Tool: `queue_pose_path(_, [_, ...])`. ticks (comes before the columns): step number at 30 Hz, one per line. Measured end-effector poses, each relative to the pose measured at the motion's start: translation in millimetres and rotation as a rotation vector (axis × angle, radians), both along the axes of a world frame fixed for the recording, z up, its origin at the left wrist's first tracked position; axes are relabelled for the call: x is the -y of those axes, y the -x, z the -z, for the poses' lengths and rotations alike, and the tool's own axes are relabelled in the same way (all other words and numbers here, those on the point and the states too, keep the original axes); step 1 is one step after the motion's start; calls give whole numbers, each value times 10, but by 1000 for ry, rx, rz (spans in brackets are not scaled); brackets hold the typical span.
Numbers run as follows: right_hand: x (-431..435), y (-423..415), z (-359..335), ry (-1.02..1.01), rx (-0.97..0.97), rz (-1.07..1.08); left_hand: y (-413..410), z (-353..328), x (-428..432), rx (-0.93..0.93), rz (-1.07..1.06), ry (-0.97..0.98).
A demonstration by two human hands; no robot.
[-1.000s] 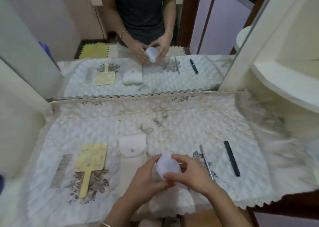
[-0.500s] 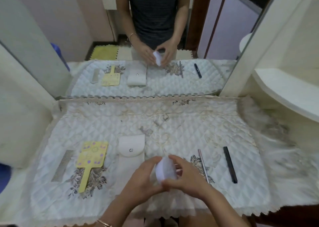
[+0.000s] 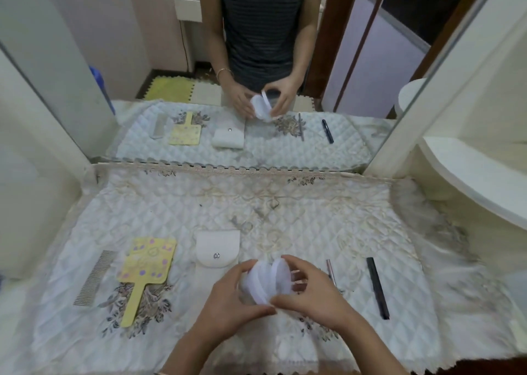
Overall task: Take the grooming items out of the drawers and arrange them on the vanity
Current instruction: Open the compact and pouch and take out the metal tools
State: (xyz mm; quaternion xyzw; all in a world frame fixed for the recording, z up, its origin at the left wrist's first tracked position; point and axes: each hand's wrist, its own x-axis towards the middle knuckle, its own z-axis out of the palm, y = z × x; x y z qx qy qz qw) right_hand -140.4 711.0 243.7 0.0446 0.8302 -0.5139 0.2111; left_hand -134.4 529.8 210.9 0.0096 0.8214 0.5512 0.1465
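Note:
I hold a small round white compact [image 3: 263, 282] above the front middle of the quilted vanity cover [image 3: 285, 209]. Its lid stands partly open, seen edge-on. My left hand [image 3: 228, 294] grips the lower half and my right hand [image 3: 308, 289] holds the lid half. On the cover lie a metal comb [image 3: 94, 277], a yellow hand mirror [image 3: 142, 275] with purple dots, a white snap pouch [image 3: 217, 251], a thin metal tool [image 3: 330, 270] partly behind my right hand, and a black pencil [image 3: 377, 287].
A big mirror [image 3: 256, 61] at the back reflects me and the laid-out items. A white curved shelf unit [image 3: 470, 175] stands on the right, a white side panel [image 3: 34, 175] on the left. The cover's scalloped front edge [image 3: 285, 370] hangs over the vanity.
The compact's two halves have parted, so it is now partly open between my hands. The camera has tilted up a little. The items on the cover have not moved.

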Motion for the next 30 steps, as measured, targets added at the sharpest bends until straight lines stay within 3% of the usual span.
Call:
queue_pose_path(7, [-217,86,4,287,-24,121,92,-94,-117,28,-98,-53])
queue_pose_path(12, [-410,199,-179,439,59,-46,-10,27,-122,98,147,48])
queue_pose_path(17, [-552,257,-222,632,193,-157,53,-55,-108,259,302,-131])
queue_pose_path(19, [-546,271,-147,762,235,-99,73,-82,-159,201,295,-123])
queue_pose_path(22, [-482,300,-6,919,254,136,76,-125,-268,109,113,-19])
queue_pose_path(26, [-393,359,219,766,178,389,48,-39,-419,0,-47,236])
queue_pose_path(30, [-287,506,294,688,197,427,14,128,-601,23,-39,385])
